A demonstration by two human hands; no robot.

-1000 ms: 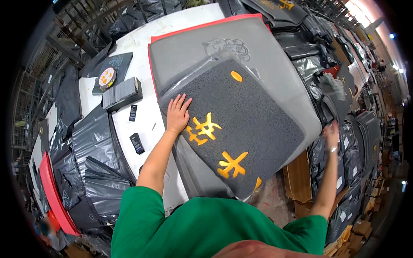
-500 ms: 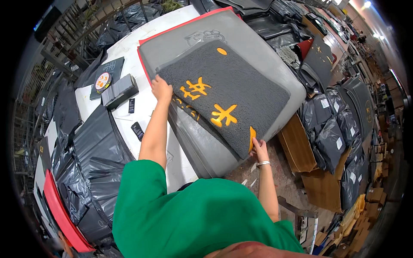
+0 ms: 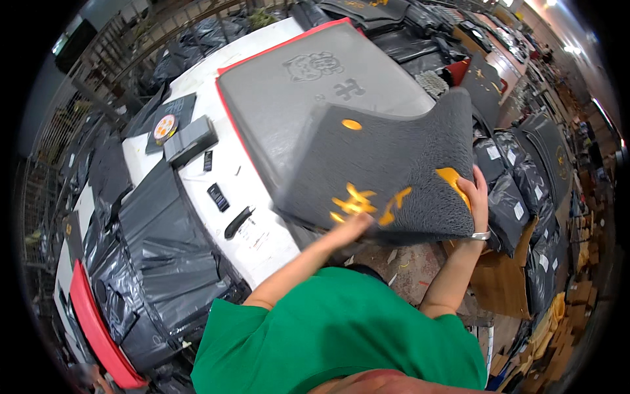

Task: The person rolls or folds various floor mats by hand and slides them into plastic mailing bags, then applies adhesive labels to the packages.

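A dark grey looped-pile floor mat (image 3: 387, 151) with orange raised markings is lifted and bent, its right end curling up. My right hand (image 3: 477, 194) grips that end beside an orange patch, with the thumb on the pile. At the mat's near edge, my left hand (image 3: 357, 226) is closed on it, slightly blurred. Beneath lies a stack of smooth grey mats (image 3: 269, 98) with an embossed cartoon figure on top and a red-edged mat showing under it.
On the white table (image 3: 262, 246) left of the stack lie a black-handled cutter (image 3: 237, 222), black tags (image 3: 218, 197), a box of dark cards (image 3: 190, 141) and a tape roll (image 3: 165, 128). Black plastic-wrapped packs (image 3: 154, 230) sit further left. At right stands a cardboard box (image 3: 502, 279) of wrapped packs.
The mat has been raised off the stack, moved right and toward me, and bent. Both hands have shifted right, the left one also nearer me. The embossed top and the cutter are now uncovered.
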